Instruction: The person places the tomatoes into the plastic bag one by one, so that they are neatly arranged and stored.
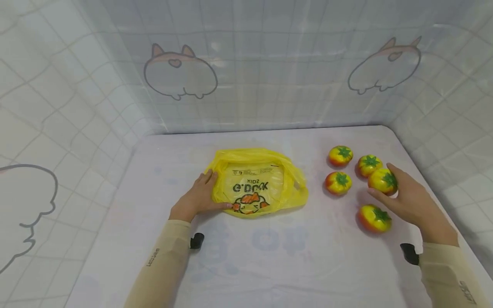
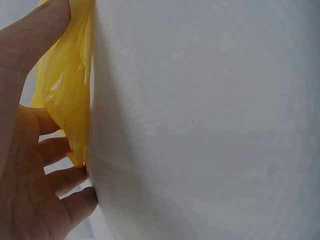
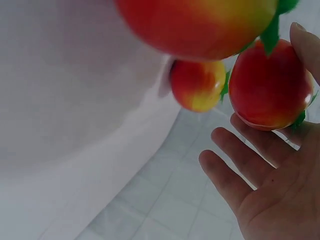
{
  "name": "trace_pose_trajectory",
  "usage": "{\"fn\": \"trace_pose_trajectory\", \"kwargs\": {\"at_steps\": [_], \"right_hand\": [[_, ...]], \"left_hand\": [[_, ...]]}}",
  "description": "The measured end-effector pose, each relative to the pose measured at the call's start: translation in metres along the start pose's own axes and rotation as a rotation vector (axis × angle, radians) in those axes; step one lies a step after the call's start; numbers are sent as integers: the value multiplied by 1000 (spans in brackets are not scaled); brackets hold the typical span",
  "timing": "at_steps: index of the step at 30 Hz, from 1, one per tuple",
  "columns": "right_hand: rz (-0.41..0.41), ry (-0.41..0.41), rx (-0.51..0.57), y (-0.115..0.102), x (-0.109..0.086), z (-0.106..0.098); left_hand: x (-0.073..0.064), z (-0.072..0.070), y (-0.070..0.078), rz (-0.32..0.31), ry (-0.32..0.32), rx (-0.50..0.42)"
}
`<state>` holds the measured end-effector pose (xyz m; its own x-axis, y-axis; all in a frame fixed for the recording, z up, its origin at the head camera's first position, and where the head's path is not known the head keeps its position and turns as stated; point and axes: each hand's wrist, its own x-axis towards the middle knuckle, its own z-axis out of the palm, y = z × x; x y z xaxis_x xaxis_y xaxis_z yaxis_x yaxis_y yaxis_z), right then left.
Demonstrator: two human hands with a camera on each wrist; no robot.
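Note:
A yellow plastic bag [image 1: 294, 199] with printed lettering and a cartoon lies on the table, its mouth spread wide. My left hand [image 1: 198, 194] rests along the bag's left side, thumb over the near rim and fingers spread at the left edge. In the left wrist view the bag [image 2: 70, 95] lies against those fingers. At the right, my right hand [image 1: 410, 199] holds a red-yellow tomato [image 1: 381, 180] with green leaves between thumb and fingers. In the right wrist view the held tomato [image 3: 270, 85] sits by the index finger, while the other fingers extend below it.
Several more tomatoes lie near the right hand: one at the back [image 1: 340, 155], one close behind the held one [image 1: 367, 164], one to the left [image 1: 337, 184] and one in front [image 1: 373, 219]. A white cloth covers the table [image 1: 246, 265]. Tile-patterned sheets [image 1: 269, 94] hang around it.

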<state>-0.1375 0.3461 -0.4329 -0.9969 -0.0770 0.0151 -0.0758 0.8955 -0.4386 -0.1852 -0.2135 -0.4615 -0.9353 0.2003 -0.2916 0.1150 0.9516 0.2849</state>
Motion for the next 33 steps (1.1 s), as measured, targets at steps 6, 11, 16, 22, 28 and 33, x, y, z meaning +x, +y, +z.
{"fn": "trace_pose_trajectory", "kwargs": {"at_steps": [6, 11, 16, 22, 28, 33], "right_hand": [[-14, 5, -16, -12, 6, 0], [-44, 7, -14, -20, 11, 0], [-69, 1, -16, -28, 18, 0], [-111, 8, -51, -37, 25, 1], [-144, 24, -42, -47, 30, 2], [-150, 22, -25, -53, 31, 2]], "left_hand": [[0, -2, 1, 3, -3, 9], [0, -5, 1, 11, -8, 15], [1, -6, 1, 23, -4, 8], [1, -6, 0, 18, -14, 5], [1, -4, 1, -2, -8, 3], [0, -1, 0, -13, -1, -3]]}}
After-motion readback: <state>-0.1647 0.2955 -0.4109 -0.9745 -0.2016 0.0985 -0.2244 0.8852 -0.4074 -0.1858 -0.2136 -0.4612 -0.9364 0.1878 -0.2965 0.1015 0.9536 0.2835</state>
